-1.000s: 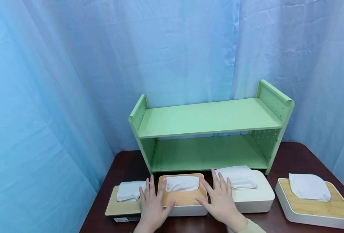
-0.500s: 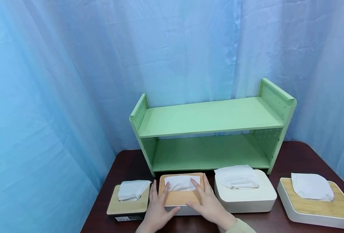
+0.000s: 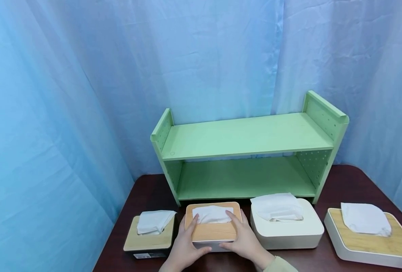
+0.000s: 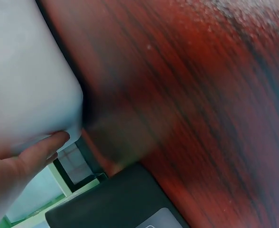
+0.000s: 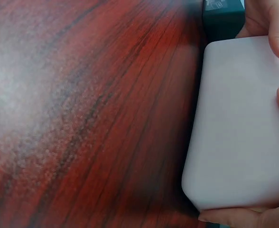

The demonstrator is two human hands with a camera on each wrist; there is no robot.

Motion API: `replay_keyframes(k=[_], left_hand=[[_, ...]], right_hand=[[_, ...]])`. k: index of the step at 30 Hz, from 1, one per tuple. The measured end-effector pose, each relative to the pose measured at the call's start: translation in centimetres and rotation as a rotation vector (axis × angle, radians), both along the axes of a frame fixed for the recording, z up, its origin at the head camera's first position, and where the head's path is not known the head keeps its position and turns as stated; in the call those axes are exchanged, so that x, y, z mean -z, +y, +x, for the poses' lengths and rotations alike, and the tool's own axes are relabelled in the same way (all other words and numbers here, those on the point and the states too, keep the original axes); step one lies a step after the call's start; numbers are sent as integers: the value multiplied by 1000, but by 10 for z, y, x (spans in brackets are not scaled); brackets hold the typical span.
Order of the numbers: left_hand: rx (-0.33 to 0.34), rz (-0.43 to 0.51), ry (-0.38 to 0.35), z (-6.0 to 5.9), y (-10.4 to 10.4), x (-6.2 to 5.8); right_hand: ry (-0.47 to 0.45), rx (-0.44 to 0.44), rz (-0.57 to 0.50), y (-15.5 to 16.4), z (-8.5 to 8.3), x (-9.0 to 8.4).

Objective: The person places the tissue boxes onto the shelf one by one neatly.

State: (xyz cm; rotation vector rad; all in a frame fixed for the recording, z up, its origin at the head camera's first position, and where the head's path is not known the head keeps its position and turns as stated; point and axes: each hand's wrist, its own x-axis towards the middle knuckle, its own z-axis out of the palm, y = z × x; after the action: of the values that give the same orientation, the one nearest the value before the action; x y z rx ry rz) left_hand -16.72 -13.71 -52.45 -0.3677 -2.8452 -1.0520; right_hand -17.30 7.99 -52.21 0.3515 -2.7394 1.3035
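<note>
While wrist views show only its white base (image 5: 239,123), head view reveals tissue (image 3: 212,214).

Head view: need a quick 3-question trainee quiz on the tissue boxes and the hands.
1. True or false: both hands grip the same tissue box.
2. How many tissue boxes are on the table? A) three B) four C) five
3. Fill in: both boards of the green shelf hold ____.

Key:
1. True: left hand and right hand grip the wood-lidded tissue box.
2. B: also the dark-based box, the all-white box and the far right box, on the table.
3. Nothing; green shelf.
</note>
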Motion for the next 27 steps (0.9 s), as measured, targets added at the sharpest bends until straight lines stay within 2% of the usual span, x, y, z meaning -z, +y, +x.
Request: replay_keyframes(k=[8,14,20,27], left_hand=[[-25,11,9,0,4,3],[-23,12,-34,3,4,8],[-75,55,-68,6,4,2],[-109,122,-101,1,10,-4]], right_hand=[[-17,20,5,2,2,-1],[-32,39,-3,1,5,3],[-11,42,-35,-3,5,3],[-16,73,-61,-2,1,1]])
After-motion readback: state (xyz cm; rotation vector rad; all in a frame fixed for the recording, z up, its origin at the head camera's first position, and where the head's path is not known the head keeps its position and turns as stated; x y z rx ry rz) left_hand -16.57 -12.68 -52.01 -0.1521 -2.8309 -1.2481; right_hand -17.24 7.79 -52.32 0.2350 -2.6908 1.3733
